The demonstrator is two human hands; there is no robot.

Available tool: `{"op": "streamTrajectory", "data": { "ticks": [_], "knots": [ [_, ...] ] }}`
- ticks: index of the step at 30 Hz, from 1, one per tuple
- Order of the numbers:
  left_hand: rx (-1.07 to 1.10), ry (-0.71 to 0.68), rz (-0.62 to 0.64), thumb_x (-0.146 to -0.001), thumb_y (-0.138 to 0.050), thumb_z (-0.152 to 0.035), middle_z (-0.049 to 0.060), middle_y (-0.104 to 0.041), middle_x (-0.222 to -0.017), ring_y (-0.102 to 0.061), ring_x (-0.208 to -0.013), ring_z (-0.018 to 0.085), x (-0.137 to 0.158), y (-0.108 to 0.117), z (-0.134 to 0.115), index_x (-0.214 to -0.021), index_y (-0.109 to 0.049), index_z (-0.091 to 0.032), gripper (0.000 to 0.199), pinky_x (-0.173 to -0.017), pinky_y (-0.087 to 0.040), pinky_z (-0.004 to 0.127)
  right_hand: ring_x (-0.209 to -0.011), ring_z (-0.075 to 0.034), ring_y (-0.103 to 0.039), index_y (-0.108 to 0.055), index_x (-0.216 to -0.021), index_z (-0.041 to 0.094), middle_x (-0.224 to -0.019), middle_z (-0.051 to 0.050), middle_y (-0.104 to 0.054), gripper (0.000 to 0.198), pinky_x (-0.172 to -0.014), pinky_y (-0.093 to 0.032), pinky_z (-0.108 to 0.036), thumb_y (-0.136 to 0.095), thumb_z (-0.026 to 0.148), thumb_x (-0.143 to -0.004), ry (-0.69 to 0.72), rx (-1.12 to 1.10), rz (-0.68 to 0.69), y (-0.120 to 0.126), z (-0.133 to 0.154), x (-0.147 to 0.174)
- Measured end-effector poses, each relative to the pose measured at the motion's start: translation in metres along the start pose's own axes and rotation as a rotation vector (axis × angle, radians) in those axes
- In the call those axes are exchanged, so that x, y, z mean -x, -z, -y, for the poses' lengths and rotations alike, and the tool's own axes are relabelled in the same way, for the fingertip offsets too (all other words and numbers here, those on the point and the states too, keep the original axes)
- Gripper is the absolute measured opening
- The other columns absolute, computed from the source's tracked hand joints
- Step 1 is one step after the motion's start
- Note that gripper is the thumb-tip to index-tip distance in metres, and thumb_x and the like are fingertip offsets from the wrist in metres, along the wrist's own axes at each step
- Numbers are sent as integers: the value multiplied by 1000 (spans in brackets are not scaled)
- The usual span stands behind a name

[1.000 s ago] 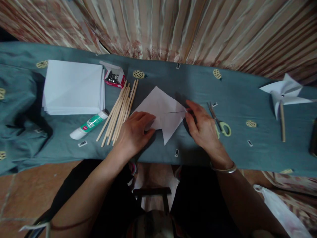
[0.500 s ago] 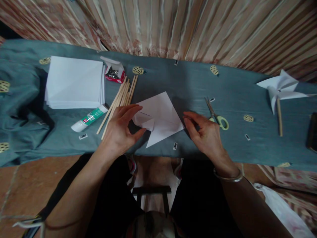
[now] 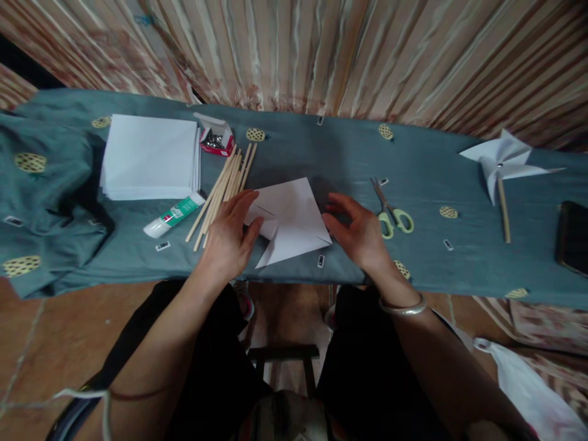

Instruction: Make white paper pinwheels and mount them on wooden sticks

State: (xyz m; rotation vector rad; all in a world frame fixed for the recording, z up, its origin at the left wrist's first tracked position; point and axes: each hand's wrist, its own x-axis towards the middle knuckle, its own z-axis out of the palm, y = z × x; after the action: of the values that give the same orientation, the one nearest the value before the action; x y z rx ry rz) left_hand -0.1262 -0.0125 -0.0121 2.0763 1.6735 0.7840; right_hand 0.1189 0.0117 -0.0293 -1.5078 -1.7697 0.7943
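Note:
A white paper square (image 3: 296,211) with cut slits lies on the cloth in front of me, its lower left part curled up and one point sticking out toward me. My left hand (image 3: 231,231) is curved around the left corner, thumb on the raised part and fingers at the upper edge. At the opposite corner is my right hand (image 3: 356,229), fingers apart, thumb tip close to the paper edge; whether it touches cannot be made out. Green-handled scissors (image 3: 390,211) lie just right of that hand. Wooden sticks (image 3: 225,184) lie beyond my left hand.
At the left are a stack of white paper (image 3: 149,156), a glue stick (image 3: 174,215) and an open red box (image 3: 217,138) of small metal pieces. A paper pinwheel (image 3: 500,165) on a stick and a dark phone-like object (image 3: 572,236) lie at the right. A pleated curtain (image 3: 294,55) hangs behind the table.
My right hand has spread its fingers and moved slightly left along the paper's right corner. The left hand stays at the left corner. The view has shifted a little.

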Motion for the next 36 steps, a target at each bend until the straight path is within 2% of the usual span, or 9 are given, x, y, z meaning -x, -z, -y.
{"op": "streamTrajectory", "data": {
  "ticks": [3, 6, 18, 23, 25, 27, 31, 33, 36],
  "knots": [
    [33, -23, -5, -93, -45, -32, 14, -59, -132, -56, -122, 25, -4, -5, -4, -133, -51, -14, 44, -106, -45, 45, -78, -18, -70, -63, -121, 20, -114, -9, -70, 41, -53, -57, -27, -65, 33, -82, -114, -165, 31, 5, -2, -1],
    [80, -50, 4, -94, -45, -29, 14, -62, -128, -59, -117, 24, -8, -12, -12, -133, -51, -14, 42, -104, -47, 44, -54, -9, -60, -66, -118, 22, -107, -6, -72, 42, -41, -47, -20, -69, 35, -78, -194, -303, 65, 12, -4, 1],
    [104, -232, 52, -97, -38, -27, 11, -62, -129, -56, -120, 22, -22, -32, -41, -129, -54, -16, 37, -104, -45, 41, -70, -15, -69, -77, -90, 23, -80, -1, -76, 19, -61, -55, -27, -73, 37, -77, -280, -475, 127, 45, -9, 16],
    [21, -263, -39, -94, -48, -31, 11, -54, -141, -44, -134, 27, -31, -31, -40, -129, -53, -21, 37, -112, -35, 50, -66, -13, -68, -76, -95, 21, -79, -2, -76, 24, -57, -54, -25, -70, 40, -81, -289, -521, 345, 51, 1, 31],
    [-26, -260, -79, -90, -56, -33, 9, -52, -143, -40, -137, 31, -27, -28, -40, -125, -56, -24, 36, -112, -33, 54, -54, -11, -63, -75, -97, 20, -71, -1, -74, 26, -49, -51, -23, -66, 40, -84, -259, -476, 380, 52, 2, 34],
    [-19, -302, -77, -89, -59, -31, 9, -59, -133, -48, -129, 30, -18, -24, -41, -116, -61, -24, 28, -107, -40, 52, -52, -11, -61, -75, -97, 20, -66, 0, -72, 24, -50, -51, -24, -63, 38, -86, -206, -358, 287, 53, 1, 35],
    [72, -449, 140, -88, -64, -29, 9, -68, -98, -62, -95, 23, 5, -23, -39, -96, -67, -16, 15, -81, -55, 38, -87, -20, -70, -71, -110, 20, -100, -6, -76, 25, -82, -57, -37, -60, 28, -89, 15, -28, 89, 53, -1, 35],
    [53, -454, 236, -88, -64, -26, 10, -68, -103, -61, -99, 24, 12, -26, -37, -100, -67, -15, 17, -84, -56, 39, -101, -22, -68, -66, -120, 21, -114, -8, -72, 31, -91, -54, -42, -56, 23, -91, 158, 81, 137, 49, 0, 36],
    [0, -458, 271, -89, -62, -24, 12, -68, -110, -61, -105, 25, 15, -30, -35, -107, -66, -14, 21, -88, -55, 40, -113, -24, -63, -60, -128, 19, -120, -9, -70, 36, -97, -52, -45, -50, 18, -93, 306, 179, 236, 42, 2, 38]
  ]
}}
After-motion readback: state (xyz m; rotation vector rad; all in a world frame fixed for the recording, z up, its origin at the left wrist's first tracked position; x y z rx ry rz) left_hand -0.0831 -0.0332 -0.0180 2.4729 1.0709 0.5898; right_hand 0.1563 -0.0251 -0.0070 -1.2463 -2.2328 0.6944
